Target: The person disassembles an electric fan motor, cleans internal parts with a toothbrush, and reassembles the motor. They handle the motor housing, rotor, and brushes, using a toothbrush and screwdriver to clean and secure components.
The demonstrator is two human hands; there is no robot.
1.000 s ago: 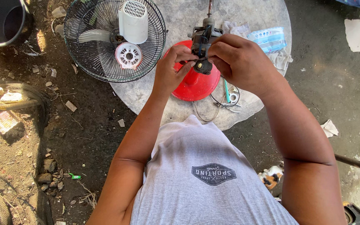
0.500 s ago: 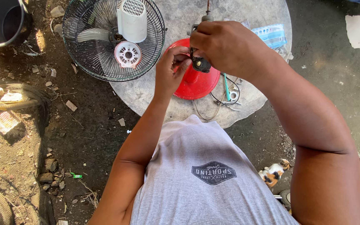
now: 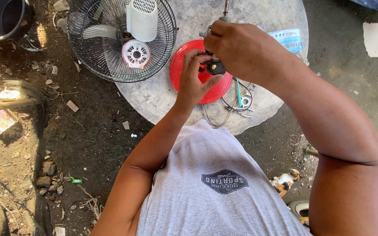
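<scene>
Small dark metal fan motor part (image 3: 215, 67) with a thin shaft poking up, held above the red round plastic dish (image 3: 184, 70). Right hand (image 3: 246, 54) wraps it, fingers closed around the body. Left hand (image 3: 193, 81) pinches its near-left side with fingertips. Round grey stone table (image 3: 162, 94) underneath. Black wire fan grille (image 3: 97, 52) far left, thin wires (image 3: 237, 102) right of dish.

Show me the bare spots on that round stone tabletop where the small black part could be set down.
Free: tabletop near edge between fan guard and red lid; far strip around. Crowded: wires right of lid; both hands above it.
</scene>
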